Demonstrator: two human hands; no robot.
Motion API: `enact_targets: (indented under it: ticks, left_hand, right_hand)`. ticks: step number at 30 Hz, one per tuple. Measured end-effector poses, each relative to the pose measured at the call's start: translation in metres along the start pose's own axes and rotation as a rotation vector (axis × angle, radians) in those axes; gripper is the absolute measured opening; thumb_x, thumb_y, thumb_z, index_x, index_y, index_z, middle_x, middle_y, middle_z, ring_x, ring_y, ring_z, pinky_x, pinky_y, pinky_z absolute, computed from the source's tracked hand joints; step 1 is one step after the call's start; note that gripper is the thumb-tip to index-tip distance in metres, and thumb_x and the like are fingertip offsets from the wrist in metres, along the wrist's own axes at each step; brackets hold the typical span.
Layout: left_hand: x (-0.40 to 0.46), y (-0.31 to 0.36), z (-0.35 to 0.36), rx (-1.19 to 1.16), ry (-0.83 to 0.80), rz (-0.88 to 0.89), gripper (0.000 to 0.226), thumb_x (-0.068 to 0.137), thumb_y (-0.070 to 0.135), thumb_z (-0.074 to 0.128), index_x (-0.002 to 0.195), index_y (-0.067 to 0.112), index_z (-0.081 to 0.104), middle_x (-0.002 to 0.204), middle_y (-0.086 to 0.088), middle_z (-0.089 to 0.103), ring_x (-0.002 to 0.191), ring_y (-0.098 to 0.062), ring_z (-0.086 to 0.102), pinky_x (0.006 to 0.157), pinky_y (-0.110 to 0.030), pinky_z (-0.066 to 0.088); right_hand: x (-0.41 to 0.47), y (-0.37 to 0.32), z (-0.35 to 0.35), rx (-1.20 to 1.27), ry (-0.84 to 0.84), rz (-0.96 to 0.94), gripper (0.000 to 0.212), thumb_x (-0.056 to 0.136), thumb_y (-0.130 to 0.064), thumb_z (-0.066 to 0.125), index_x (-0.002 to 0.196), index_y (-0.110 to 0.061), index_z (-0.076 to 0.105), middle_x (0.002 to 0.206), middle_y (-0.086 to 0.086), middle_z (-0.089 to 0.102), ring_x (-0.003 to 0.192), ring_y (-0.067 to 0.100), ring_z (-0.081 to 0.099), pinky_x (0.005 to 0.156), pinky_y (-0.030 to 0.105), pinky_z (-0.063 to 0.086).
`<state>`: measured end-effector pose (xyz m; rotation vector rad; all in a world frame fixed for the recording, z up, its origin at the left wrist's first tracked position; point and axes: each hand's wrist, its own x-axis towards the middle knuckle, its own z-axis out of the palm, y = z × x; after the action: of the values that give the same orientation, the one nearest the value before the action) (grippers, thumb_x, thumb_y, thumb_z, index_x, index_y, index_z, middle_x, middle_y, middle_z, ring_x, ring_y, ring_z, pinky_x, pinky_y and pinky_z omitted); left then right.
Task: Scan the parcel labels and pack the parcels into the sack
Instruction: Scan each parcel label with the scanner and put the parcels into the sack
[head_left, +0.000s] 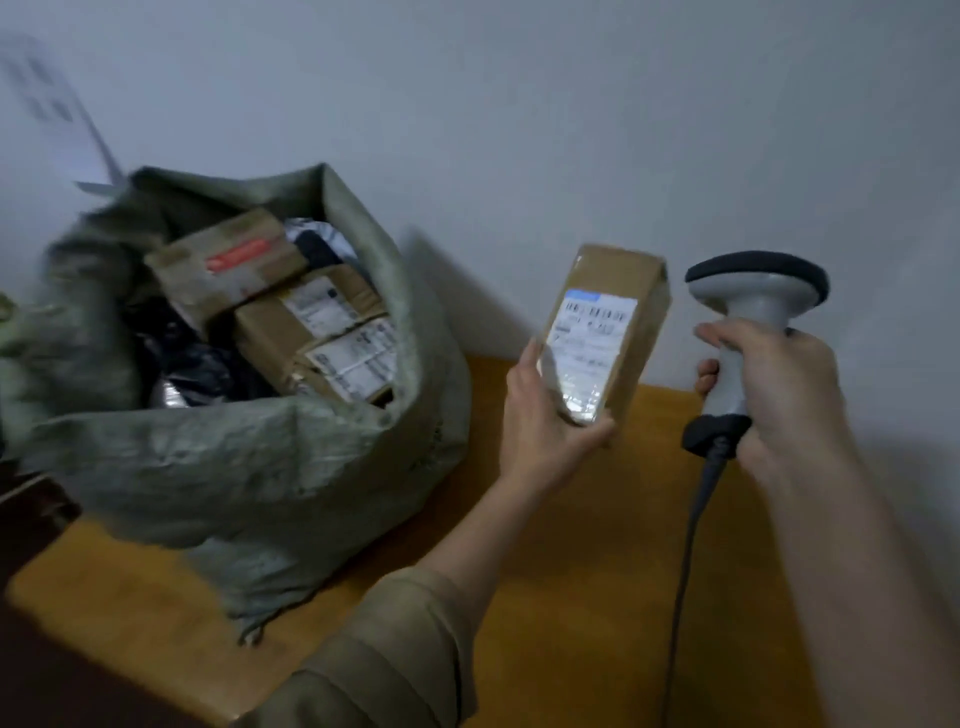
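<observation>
Brown cardboard parcel (610, 327), small and oblong, is held up tilted above the far edge of the orange-brown wooden table (571, 597), close to the pale wall (519, 104). The left hand (545, 436) grasps it from below, thumb along its left side and fingers curled under its lower end; its white label (592, 348) faces the camera. Just to its right, apart from it, the right hand (779, 395) is clenched round the grey handle of a barcode scanner (753, 306), whose dark-rimmed head sits level with the parcel's upper half. The scanner's black cable (691, 545) hangs down across the table toward the near edge.

A grey-green woven sack (234, 467) stands on the table's left part, its mouth open. Inside lie several labelled cardboard boxes (311, 332) and dark plastic mailers (202, 364). The left sleeve (384, 654) is olive-tan.
</observation>
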<state>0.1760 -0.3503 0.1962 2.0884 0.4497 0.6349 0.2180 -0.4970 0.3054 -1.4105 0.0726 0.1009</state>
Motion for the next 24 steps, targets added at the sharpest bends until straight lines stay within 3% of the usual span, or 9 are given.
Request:
enact_targets:
  ticks: [3,5,13,16,20,22,24]
  left_hand:
    - [0.02,0.026,-0.059,-0.006,0.137,0.157,0.102,0.07,0.04,0.081,0.148,0.023,0.018,0.14,0.004,0.03,0.124,-0.002,0.031,0.096,-0.017,0.034]
    - [0.03,0.035,-0.096,0.019,0.241,0.21,0.099,0.069,0.039,0.08,0.147,0.021,0.022,0.136,0.003,0.031,0.122,-0.005,0.031,0.093,-0.018,0.033]
    - [0.045,0.01,-0.228,0.093,0.617,0.011,0.097,0.067,0.055,0.065,0.147,0.023,0.021,0.133,-0.002,0.03,0.124,-0.022,0.034,0.104,-0.052,0.039]
    - [0.048,-0.005,-0.26,0.241,0.557,-0.109,0.092,0.074,0.057,0.064,0.148,0.024,0.019,0.133,-0.007,0.03,0.123,-0.03,0.036,0.104,-0.053,0.035]
    - [0.052,-0.029,-0.283,0.386,0.262,-0.33,0.074,0.079,0.068,0.06,0.137,0.029,0.038,0.143,-0.017,0.022,0.131,-0.041,0.03,0.107,-0.054,0.025]
    - [0.052,-0.033,-0.285,0.409,0.27,-0.319,0.063,0.083,0.069,0.056,0.133,0.031,0.049,0.149,-0.015,0.017,0.136,-0.042,0.021,0.11,-0.056,0.019]
    - [0.054,-0.031,-0.282,0.475,0.357,-0.217,0.043,0.092,0.056,0.051,0.125,0.03,0.059,0.148,-0.013,0.021,0.138,-0.039,0.018,0.11,-0.056,0.018]
  right_hand:
    - [-0.013,-0.005,0.044,0.06,-0.046,-0.052,0.029,0.088,-0.012,0.068,0.114,-0.003,0.059,0.067,0.003,0.059,0.05,0.011,0.056,0.055,0.03,0.047]
    - [-0.025,-0.01,0.069,0.07,-0.109,-0.067,0.025,0.089,-0.012,0.068,0.111,-0.004,0.059,0.066,0.003,0.058,0.051,0.013,0.056,0.058,0.032,0.047]
    - [-0.077,-0.019,0.152,0.097,-0.272,-0.075,0.017,0.09,-0.009,0.067,0.104,-0.005,0.059,0.072,0.005,0.056,0.046,0.009,0.052,0.053,0.03,0.044]
    - [-0.092,-0.016,0.178,0.097,-0.299,-0.07,0.017,0.09,-0.009,0.066,0.105,-0.003,0.059,0.07,0.005,0.056,0.047,0.01,0.052,0.049,0.028,0.044]
    - [-0.109,-0.009,0.2,0.077,-0.325,-0.057,0.011,0.089,-0.008,0.066,0.098,-0.003,0.059,0.069,0.006,0.053,0.048,0.011,0.052,0.047,0.026,0.043]
    - [-0.114,-0.008,0.204,0.067,-0.329,-0.056,0.008,0.089,-0.008,0.066,0.092,-0.006,0.058,0.068,0.005,0.052,0.05,0.011,0.051,0.049,0.026,0.043]
    - [-0.115,-0.008,0.203,0.058,-0.314,-0.061,0.008,0.089,-0.008,0.066,0.09,-0.007,0.058,0.066,0.004,0.052,0.052,0.012,0.052,0.049,0.026,0.043]
